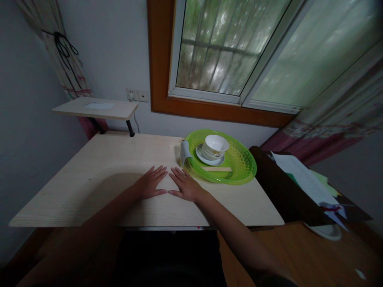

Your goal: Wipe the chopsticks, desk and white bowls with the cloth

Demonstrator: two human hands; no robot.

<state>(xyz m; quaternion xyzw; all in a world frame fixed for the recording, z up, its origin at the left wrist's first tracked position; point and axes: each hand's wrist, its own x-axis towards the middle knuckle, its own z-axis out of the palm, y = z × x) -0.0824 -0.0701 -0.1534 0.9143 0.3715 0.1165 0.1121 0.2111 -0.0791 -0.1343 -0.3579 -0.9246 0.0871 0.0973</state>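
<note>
Both hands lie flat on the tabletop (pixel 74 175), grip released, beside a green basket (pixel 243 159) of dishes.
A small yellowish mark on the stacked white bowls (pixel 215 145) and faint lines on the paper (pixel 99 105) atop the raised shelf (pixel 68 107) are too small to read. The left hand (pixel 152 183) and right hand (pixel 184 186) rest palms down, fingers spread, thumbs nearly meeting; the right is just beside the basket. Inside, the bowls sit on a saucer (pixel 211 162), with pale chopsticks (pixel 217 169) nearer the person and a grey cloth (pixel 185 150) over the left rim. The basket stands close to the tabletop's right edge; a broad stretch of wood runs left of the hands, a narrower strip toward the front edge.
</note>
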